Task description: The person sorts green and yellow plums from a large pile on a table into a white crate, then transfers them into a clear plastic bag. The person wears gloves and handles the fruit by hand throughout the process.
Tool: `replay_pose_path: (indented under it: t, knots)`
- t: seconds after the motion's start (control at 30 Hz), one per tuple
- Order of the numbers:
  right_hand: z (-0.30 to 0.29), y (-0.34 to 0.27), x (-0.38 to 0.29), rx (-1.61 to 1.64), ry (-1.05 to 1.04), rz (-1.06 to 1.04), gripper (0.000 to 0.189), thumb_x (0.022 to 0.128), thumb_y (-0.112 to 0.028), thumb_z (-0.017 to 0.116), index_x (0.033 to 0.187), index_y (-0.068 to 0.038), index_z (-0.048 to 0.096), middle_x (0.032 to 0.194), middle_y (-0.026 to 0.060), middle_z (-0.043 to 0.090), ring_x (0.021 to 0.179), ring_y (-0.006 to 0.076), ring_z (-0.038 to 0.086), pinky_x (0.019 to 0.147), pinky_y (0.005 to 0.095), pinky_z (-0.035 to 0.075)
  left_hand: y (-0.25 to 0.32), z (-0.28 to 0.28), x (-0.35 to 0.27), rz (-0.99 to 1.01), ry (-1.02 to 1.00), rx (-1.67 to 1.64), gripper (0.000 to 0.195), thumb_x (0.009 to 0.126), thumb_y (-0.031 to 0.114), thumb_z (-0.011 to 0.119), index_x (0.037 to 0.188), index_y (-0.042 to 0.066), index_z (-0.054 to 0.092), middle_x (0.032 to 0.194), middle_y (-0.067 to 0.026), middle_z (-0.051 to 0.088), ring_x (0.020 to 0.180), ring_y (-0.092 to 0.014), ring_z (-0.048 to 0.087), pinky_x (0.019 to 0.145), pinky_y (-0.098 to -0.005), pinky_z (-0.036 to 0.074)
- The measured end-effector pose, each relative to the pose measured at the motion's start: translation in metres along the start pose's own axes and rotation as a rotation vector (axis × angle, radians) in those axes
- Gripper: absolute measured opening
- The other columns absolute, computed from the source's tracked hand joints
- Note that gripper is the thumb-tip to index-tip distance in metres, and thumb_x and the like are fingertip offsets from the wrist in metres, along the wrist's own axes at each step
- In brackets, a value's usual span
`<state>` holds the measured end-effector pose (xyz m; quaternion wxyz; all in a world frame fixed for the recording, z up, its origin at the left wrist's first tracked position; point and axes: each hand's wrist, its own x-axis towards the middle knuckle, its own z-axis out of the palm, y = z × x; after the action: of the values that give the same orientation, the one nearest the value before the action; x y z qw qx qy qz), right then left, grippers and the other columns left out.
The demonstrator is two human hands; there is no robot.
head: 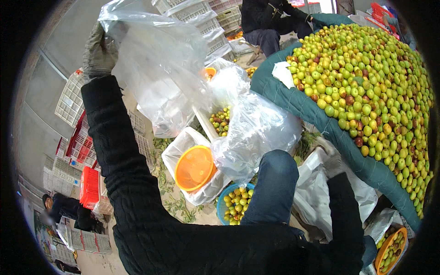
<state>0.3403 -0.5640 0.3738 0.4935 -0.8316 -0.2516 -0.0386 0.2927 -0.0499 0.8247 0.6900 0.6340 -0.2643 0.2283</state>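
Observation:
My left hand point(100, 53), in a grey work glove, is raised at the upper left and grips the edge of a large clear plastic bag point(161, 58). The bag hangs down towards the middle. My right hand point(330, 156), also gloved and blurred, is at the edge of a white plastic liner point(314, 185) beside my knee; its fingers are not clear. Another sheet of clear plastic point(257, 123) lies partly over a container of green and brown jujubes point(220, 121). An orange plastic basket point(196, 168) sits in a white-lined crate point(175, 146).
A great heap of jujubes point(364, 92) lies on a teal quilt point(292, 99) at right. Jujubes fill a blue basin point(220, 209) and an orange basket point(400, 240). Stacked crates point(202, 20) stand behind. One person point(264, 24) sits ahead; another point(68, 209) bends at left.

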Motion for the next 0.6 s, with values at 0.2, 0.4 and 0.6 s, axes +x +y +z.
replay_pose_path:
  t: [0.2,0.4,0.6]
  knots:
    - [0.083,-0.092,0.063,0.533,-0.162,0.010,0.079,0.082,-0.038,0.065,0.139,0.001,0.027,0.137,0.0223,0.037,0.127,0.0288,0.038,0.104,0.0351,0.032,0.068,0.036,-0.015,-0.044,-0.399,-0.237,0.031,0.093,0.019,0.049,0.115,-0.002,0.053,0.111,-0.0121,0.061,0.098,-0.021,0.061,0.084,-0.0341,0.053]
    - [0.120,-0.121,0.062,1.002,-0.241,0.042,0.098,0.075,-0.048,0.070,0.143,-0.001,0.016,0.146,0.0203,0.023,0.135,0.0284,0.025,0.106,0.0371,0.029,0.068,0.039,-0.031,0.269,0.124,0.204,0.033,0.094,0.026,0.048,0.114,0.001,0.055,0.109,-0.0123,0.061,0.099,-0.023,0.061,0.086,-0.0362,0.052]
    - [0.113,-0.124,0.008,0.823,-0.091,-0.084,0.070,0.079,-0.046,0.066,0.124,0.000,0.040,0.120,0.0158,0.046,0.111,0.0256,0.046,0.094,0.0374,0.040,0.003,0.007,-0.038,0.353,0.448,0.468,0.033,0.093,0.026,0.050,0.114,0.002,0.055,0.110,-0.0120,0.061,0.099,-0.022,0.060,0.085,-0.0348,0.051]
